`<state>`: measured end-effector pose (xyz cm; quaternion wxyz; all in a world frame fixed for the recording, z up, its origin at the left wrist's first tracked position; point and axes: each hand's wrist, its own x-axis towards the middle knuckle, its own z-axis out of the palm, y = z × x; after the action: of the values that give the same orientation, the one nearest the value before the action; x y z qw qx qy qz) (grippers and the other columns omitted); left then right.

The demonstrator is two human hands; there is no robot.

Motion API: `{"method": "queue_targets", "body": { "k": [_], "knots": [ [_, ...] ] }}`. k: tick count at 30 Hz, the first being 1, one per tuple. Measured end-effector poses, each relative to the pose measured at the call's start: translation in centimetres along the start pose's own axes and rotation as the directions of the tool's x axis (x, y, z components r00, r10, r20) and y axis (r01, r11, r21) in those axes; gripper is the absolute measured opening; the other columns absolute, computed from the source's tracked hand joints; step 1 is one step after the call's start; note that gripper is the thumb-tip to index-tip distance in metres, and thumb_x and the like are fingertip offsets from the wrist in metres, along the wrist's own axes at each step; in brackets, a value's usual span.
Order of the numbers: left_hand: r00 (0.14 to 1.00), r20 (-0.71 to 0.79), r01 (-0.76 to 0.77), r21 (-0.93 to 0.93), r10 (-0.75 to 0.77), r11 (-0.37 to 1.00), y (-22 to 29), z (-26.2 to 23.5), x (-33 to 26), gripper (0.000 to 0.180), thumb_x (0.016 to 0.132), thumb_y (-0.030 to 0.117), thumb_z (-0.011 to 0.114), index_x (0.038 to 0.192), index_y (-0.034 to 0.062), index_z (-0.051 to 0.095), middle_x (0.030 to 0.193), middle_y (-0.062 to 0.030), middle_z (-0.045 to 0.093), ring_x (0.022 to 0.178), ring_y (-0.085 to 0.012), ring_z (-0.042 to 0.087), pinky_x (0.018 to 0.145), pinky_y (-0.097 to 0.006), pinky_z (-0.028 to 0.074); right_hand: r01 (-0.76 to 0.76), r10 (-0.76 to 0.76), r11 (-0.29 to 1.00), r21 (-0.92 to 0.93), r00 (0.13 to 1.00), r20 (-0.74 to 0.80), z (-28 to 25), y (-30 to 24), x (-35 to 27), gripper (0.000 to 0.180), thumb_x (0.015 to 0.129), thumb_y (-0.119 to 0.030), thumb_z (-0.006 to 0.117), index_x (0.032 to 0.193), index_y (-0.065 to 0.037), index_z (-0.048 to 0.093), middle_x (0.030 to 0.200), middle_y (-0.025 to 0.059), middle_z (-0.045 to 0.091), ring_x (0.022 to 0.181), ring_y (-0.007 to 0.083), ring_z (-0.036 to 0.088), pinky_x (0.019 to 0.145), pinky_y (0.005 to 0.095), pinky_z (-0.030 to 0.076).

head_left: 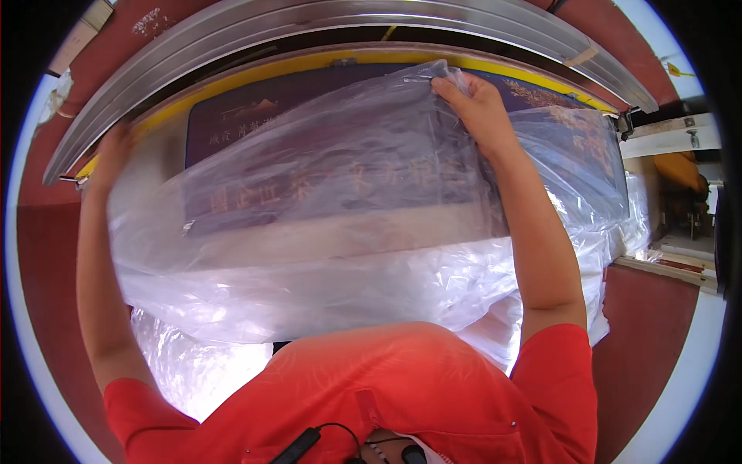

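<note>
A large clear plastic sheet [332,263] lies in folds over a dark blue printed panel [220,127]. The panel's upper left part shows bare, and its light lettering partly shows through the film. Near the panel's far edge, my right hand [479,104] has its fingers closed on a gathered edge of the sheet and lifts it. My left hand [116,151] is beside the sheet's far left corner, at the end of the yellow strip. Motion smears its fingers, so whether it grips the film cannot be made out.
Beyond the panel runs a yellow strip [301,69], with a long curved-looking grey metal rail [325,19] behind it. At the right stands a white machine frame [672,135] with brackets. More crumpled film [201,371] hangs close to my body. The floor [649,325] is red.
</note>
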<state>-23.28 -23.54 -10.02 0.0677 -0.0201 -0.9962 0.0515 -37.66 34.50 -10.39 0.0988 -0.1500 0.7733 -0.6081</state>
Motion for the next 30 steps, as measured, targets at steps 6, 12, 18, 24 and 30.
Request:
{"method": "queue_targets", "body": {
  "k": [6,12,18,24,30],
  "knots": [
    [0.996,-0.081,-0.042,-0.836,-0.046,0.548,40.3,-2.1,12.7,0.026,0.076,0.030,0.053,0.074,0.0039,0.057,0.067,-0.0075,0.056,0.062,-0.0134,0.051,0.057,-0.029,0.040,0.034,-0.034,0.999,-0.001,0.999,0.040,-0.3,-1.2,-0.5,0.022,0.072,-0.026,0.061,0.082,-0.006,0.057,0.069,-0.0050,0.052,0.058,0.0037,0.042,0.053,0.0211,0.035],
    [0.945,0.297,0.221,-0.887,0.135,0.405,35.1,-5.8,5.0,0.021,0.077,0.021,0.048,0.064,0.0059,0.045,0.059,0.0040,0.034,0.058,-0.0053,0.033,0.050,-0.022,0.028,0.054,-0.350,0.377,-0.925,0.933,-0.088,-12.4,0.7,-3.8,0.044,0.065,-0.042,0.062,0.088,-0.006,0.053,0.077,0.0098,0.050,0.078,0.0257,0.047,0.070,0.0346,0.039],
    [0.893,0.308,0.451,-0.602,-0.329,0.659,8.2,-3.5,-9.7,0.020,0.081,0.014,0.050,0.064,0.0066,0.042,0.059,0.0053,0.034,0.057,-0.0033,0.031,0.050,-0.019,0.026,0.521,-0.175,0.478,-0.707,0.845,0.505,1.2,-4.1,-13.0,0.080,0.069,-0.061,0.043,0.123,-0.004,0.031,0.129,0.0146,0.026,0.123,0.0287,0.015,0.097,0.0496,0.010],
    [0.884,0.023,0.397,-0.562,-0.466,0.726,8.3,-2.1,-12.4,0.020,0.081,0.013,0.051,0.066,0.0042,0.040,0.057,0.0047,0.033,0.054,-0.0044,0.027,0.048,-0.019,0.025,0.178,-0.262,0.271,-0.946,0.959,0.106,-1.2,-2.1,-9.7,0.079,0.072,-0.056,0.043,0.123,0.001,0.026,0.131,0.0137,0.023,0.122,0.0288,0.017,0.099,0.0423,0.010],
    [0.853,-0.143,0.376,-0.500,-0.502,0.780,8.3,-1.2,-15.6,0.023,0.081,0.015,0.053,0.065,0.0040,0.039,0.056,0.0033,0.027,0.052,-0.0054,0.024,0.046,-0.020,0.023,0.103,-0.096,0.299,-0.949,0.992,0.078,-0.6,-2.8,-16.3,0.072,0.071,-0.046,0.054,0.121,0.000,0.029,0.127,0.0153,0.028,0.120,0.0302,0.022,0.096,0.0462,0.016]
  ]
}}
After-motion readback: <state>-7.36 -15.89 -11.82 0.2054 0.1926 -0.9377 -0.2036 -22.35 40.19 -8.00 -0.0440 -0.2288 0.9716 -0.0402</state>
